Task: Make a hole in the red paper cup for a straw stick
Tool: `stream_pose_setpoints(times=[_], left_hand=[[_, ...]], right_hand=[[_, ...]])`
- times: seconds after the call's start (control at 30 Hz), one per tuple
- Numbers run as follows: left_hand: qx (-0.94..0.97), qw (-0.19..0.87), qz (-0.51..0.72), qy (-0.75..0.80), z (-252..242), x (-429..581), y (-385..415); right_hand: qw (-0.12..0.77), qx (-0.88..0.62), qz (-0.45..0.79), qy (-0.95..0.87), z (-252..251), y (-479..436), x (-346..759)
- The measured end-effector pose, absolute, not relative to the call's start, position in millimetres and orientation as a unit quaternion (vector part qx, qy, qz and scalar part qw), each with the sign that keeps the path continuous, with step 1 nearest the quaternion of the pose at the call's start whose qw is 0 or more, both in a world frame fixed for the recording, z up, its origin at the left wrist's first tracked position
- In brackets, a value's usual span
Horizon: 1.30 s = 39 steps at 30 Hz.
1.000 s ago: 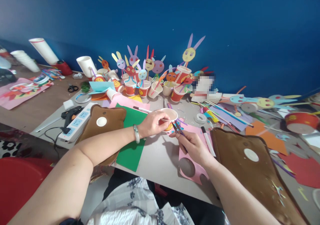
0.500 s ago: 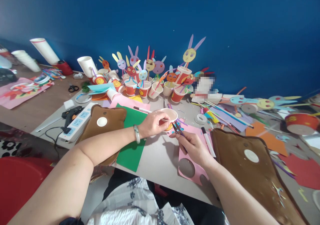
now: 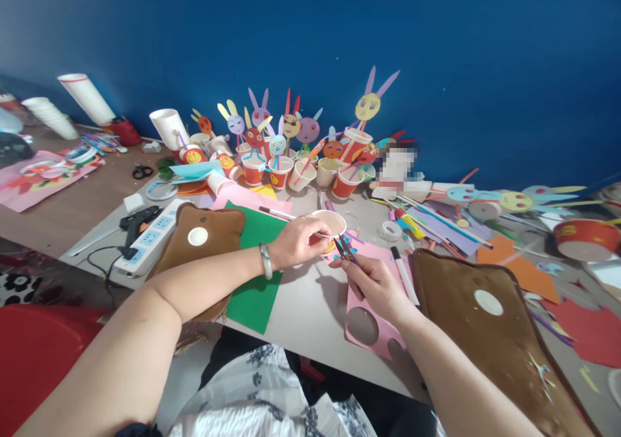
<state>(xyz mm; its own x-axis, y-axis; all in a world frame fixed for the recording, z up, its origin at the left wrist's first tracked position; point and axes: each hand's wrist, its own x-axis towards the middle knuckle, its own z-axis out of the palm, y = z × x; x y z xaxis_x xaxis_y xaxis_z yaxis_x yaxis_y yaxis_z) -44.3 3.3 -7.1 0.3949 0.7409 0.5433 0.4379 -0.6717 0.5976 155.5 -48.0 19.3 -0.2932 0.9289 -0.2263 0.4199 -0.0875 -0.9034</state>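
Note:
Pinched between the fingers of my left hand [image 3: 301,242] is a red and white paper cup [image 3: 330,222], tilted a little above the table. My right hand [image 3: 376,283] is closed round a pair of scissors [image 3: 345,249], whose blade tips reach the cup's rim on its right side. Whether the blades cut into the rim is too small to tell. Beneath my right hand lies a pink sheet [image 3: 356,343] with round holes cut from it. A green sheet [image 3: 255,304] lies under my left wrist.
Paper cups with rabbit-faced cutouts [image 3: 277,145] stand along the blue wall. Brown cushion-like pouches [image 3: 466,314] flank my hands. On the left are a power strip [image 3: 148,240] and a glue gun [image 3: 138,220]. A marker [image 3: 404,275] lies right of my right hand.
The cup has turned very slightly in my left hand, and its printed side shows less. Otherwise both hands and the scissors stay almost where they were.

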Motion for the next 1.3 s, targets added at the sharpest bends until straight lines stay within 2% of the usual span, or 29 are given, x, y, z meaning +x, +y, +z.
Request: stream_pose_setpoints(times=[1.3], left_hand=[[0.813,0.169,0.434,0.349,-8.2,-44.1,3.3]], right_hand=[[0.244,-0.544,0.507,-0.622,19.4,-48.3,155.6]])
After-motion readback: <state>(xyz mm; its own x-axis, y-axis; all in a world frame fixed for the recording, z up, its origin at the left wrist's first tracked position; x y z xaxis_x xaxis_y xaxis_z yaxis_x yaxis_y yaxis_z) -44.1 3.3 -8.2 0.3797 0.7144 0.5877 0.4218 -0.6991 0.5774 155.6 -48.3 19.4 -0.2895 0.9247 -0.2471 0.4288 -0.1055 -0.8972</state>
